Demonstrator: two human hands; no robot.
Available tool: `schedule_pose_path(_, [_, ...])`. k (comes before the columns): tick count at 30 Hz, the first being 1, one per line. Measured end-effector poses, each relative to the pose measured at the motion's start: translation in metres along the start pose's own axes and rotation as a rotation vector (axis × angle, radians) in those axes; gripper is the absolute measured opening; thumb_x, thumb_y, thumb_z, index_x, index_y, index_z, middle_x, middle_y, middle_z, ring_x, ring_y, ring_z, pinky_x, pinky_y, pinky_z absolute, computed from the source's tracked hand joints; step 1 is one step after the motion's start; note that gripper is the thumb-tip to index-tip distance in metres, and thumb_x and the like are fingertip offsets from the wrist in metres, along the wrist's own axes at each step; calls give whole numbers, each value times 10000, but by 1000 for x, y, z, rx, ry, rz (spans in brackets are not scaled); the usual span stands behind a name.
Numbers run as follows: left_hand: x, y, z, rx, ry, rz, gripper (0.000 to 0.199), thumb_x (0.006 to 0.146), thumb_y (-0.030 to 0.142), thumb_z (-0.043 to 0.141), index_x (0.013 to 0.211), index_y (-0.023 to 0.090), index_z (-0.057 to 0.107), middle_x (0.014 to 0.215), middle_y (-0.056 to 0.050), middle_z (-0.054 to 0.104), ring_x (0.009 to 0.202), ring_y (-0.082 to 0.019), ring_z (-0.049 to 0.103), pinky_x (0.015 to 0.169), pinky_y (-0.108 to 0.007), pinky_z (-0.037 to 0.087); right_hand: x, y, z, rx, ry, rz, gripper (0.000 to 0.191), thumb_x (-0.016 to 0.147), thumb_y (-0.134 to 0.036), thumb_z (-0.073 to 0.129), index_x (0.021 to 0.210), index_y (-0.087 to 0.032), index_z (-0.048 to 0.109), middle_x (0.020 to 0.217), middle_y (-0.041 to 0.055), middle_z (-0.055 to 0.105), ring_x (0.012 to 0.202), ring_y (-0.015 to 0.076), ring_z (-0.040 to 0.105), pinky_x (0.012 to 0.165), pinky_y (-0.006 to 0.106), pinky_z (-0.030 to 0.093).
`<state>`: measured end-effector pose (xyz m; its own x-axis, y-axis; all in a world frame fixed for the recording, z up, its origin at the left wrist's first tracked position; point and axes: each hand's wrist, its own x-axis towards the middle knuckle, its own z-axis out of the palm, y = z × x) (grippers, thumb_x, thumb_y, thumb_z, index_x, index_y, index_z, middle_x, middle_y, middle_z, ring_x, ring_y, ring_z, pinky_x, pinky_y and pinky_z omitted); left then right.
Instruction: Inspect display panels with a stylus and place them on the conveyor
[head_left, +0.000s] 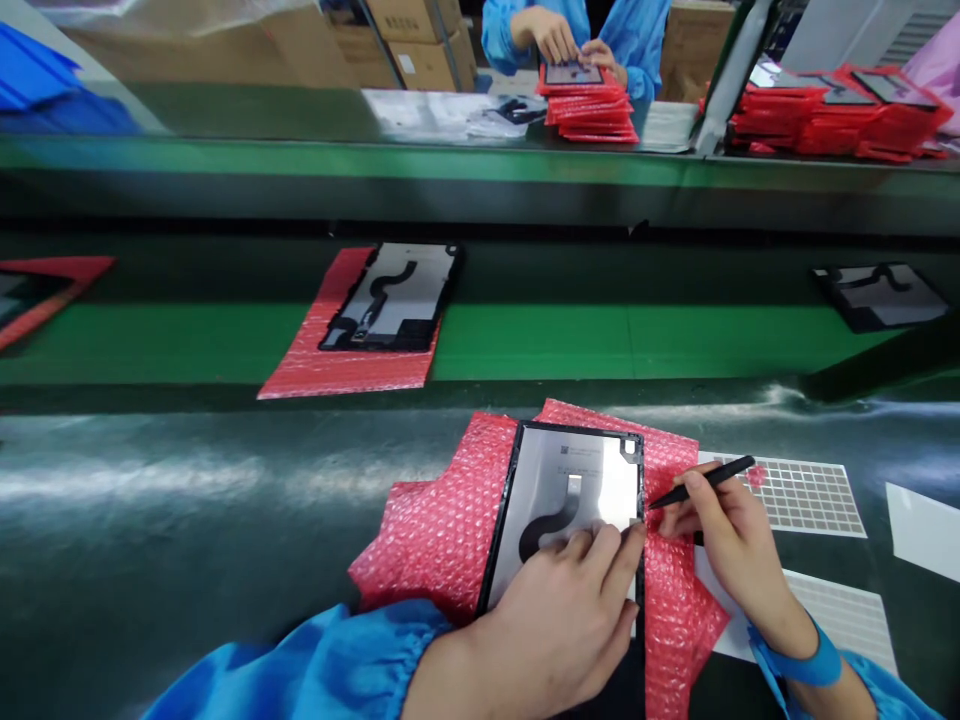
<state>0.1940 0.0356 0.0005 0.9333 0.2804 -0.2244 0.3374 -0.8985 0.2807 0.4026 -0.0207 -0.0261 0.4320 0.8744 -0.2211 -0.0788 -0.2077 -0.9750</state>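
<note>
A tablet screen panel (540, 480), back side up with a black frame and a curved dark flex cable (551, 522), lies on red bubble wrap (442, 530). My left hand (559, 610) rests across its lower part, fingers stretched over the silvery back to the right edge. Between the thumb and fingers of my right hand (724, 530) is a black pen-like pointed tool (705, 482). Its tip points at the panel's right edge, near my left fingertips; whether it touches is unclear. My left palm hides the panel's lower portion.
Sheets of small labels (810, 500) lie at right beside a white sheet (926, 530). Beyond, a green conveyor belt (525, 340) carries another panel (405, 290) on red wrap and a panel (885, 290) at right. A co-worker's hands (559, 40) work over stacked red-wrapped panels (592, 115).
</note>
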Motion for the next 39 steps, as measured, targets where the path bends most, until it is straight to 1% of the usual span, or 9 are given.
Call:
schedule_pose_path(3, [0,-1,1,0,15,-6,630,1049,307,466,1619,51,393,1318,-207,644,1014,-339,713,784,-496,673,-9,-9,-21,22,105,-64,363,990,-564,722,951,-208,662,605,31,751,491,186,720,480,254,615])
schedule_pose_path(7, [-1,-2,4,20,62,-46,643,1017,283,478,1609,39,414,1327,-220,650,982,-318,730,770,-462,674,-46,-10,-70,-121,308,-149,287,1005,-479,735,995,-192,722,599,29,744,476,186,702,500,268,611])
schedule_pose_path(10, [-3,-2,9,10,158,-72,629,980,284,492,1563,48,491,1223,-192,683,872,-296,734,667,-434,665,-83,3,-104,-206,344,-107,270,1016,-458,718,1012,-190,745,651,50,764,526,214,724,528,298,620])
schedule_pose_path(13, [-3,-2,14,38,309,-46,590,965,271,462,1494,27,559,1129,-184,694,816,-299,728,594,-430,643,-113,21,-123,-236,328,-21,295,1029,-483,682,1002,-197,746,720,74,783,575,241,737,566,341,633])
schedule_pose_path(18, [-1,-3,17,70,417,-16,567,924,237,440,1410,-1,610,1054,-177,700,756,-290,719,542,-413,614,-120,35,-127,-348,388,16,322,1026,-543,659,1049,-229,727,769,78,796,666,273,763,651,369,634])
schedule_pose_path(26, [-4,-5,15,-12,394,-14,585,899,183,446,1449,24,569,1058,-149,700,767,-269,729,575,-392,626,-90,27,-121,-444,327,-44,306,1034,-564,627,1061,-261,659,745,51,776,582,253,700,577,375,581])
schedule_pose_path(29, [-12,-11,13,-81,409,32,524,963,172,432,1458,53,553,1097,-142,721,850,-268,748,643,-399,654,-87,29,-123,-425,316,-41,315,1030,-571,631,1062,-258,655,758,52,780,567,248,689,574,376,571])
schedule_pose_path(34, [-35,-24,7,-188,498,115,413,1018,106,396,1359,160,622,1175,-78,762,1033,-220,751,909,-395,653,-86,32,-126,-397,301,-23,330,1010,-581,661,1041,-252,666,717,39,762,568,251,695,569,363,556])
schedule_pose_path(39, [-54,-48,8,-163,587,52,319,1060,158,458,1307,185,658,1067,-58,771,916,-200,755,829,-348,658,-85,32,-129,-381,277,-5,312,1029,-560,646,1040,-248,659,725,35,761,582,244,697,586,357,566])
